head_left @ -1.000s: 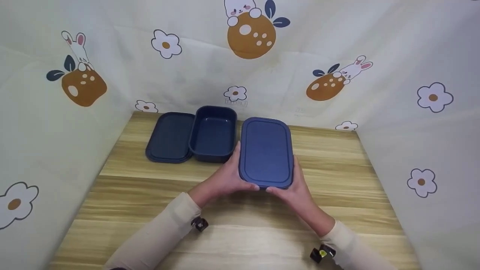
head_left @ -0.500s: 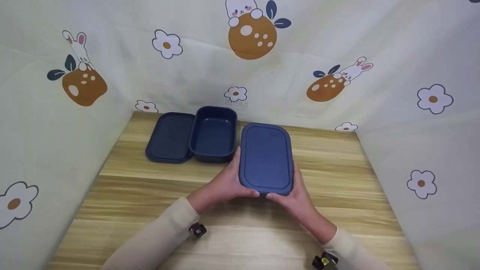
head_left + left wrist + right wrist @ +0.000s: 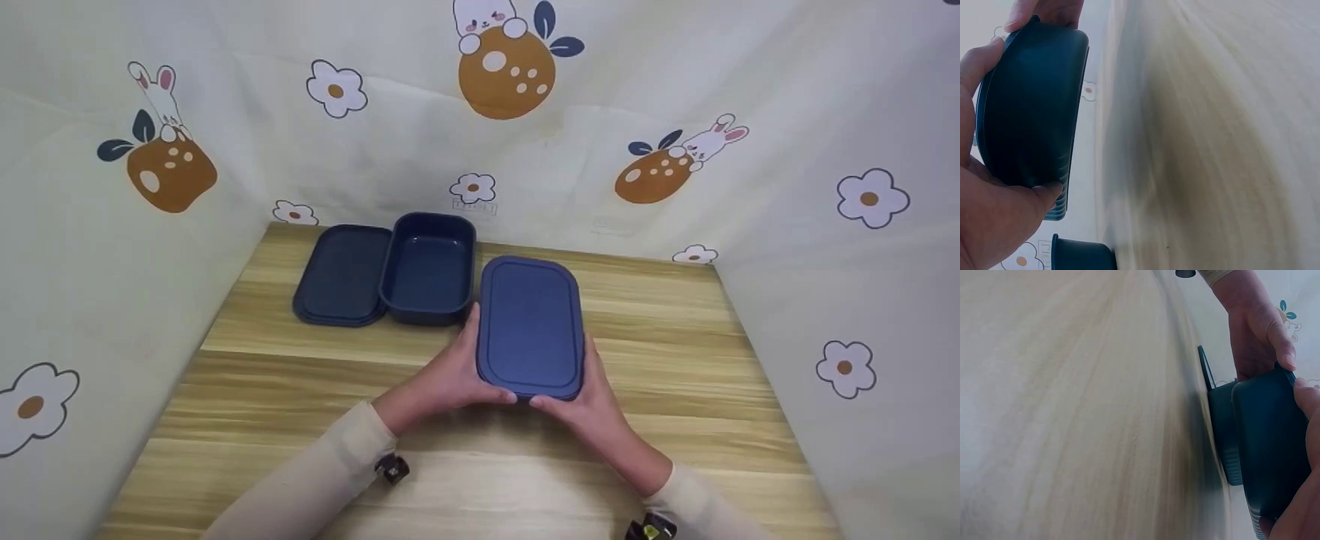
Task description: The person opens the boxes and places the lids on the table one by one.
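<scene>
A lidded dark blue food container is held up off the wooden table between both hands. My left hand grips its left side, the thumb along the near edge. On the opposite side my right hand grips it in the same way, and the two thumb tips lie close together. In the left wrist view the container's deep side shows, with ribs near one end. The right wrist view shows the container raised clear of the tabletop. Its contents are hidden by the lid.
An uncovered dark blue container stands at the back left of the table. A loose matching lid lies against its left side. Patterned cloth walls in the back and both sides.
Both hands have drawn the lidded container a little toward the person, the grip unchanged. The uncovered container and loose lid have stayed put.
</scene>
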Tool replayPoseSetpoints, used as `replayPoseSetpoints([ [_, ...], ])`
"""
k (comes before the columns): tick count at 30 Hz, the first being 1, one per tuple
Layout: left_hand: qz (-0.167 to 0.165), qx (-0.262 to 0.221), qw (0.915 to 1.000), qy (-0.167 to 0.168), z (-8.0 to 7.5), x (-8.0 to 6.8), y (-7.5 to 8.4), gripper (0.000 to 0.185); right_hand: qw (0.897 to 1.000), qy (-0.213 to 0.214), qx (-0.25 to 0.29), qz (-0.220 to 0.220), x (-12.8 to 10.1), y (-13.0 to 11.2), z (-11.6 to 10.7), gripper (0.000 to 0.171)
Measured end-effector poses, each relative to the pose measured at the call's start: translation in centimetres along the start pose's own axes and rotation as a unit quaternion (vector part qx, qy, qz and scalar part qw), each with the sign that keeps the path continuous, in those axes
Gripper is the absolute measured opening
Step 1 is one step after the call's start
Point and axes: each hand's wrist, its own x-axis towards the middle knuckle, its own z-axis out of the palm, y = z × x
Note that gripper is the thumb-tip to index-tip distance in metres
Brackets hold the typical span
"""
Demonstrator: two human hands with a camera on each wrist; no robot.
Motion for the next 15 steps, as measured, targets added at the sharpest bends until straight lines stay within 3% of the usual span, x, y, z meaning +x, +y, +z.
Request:
replayPoseSetpoints([
  [15,-0.005,0.000,0.9999,-0.010,0.73,-0.59,-1.01,0.161,1.000,-0.014,-0.010,-0.004,-0.50,0.89,0.38,0.127],
])
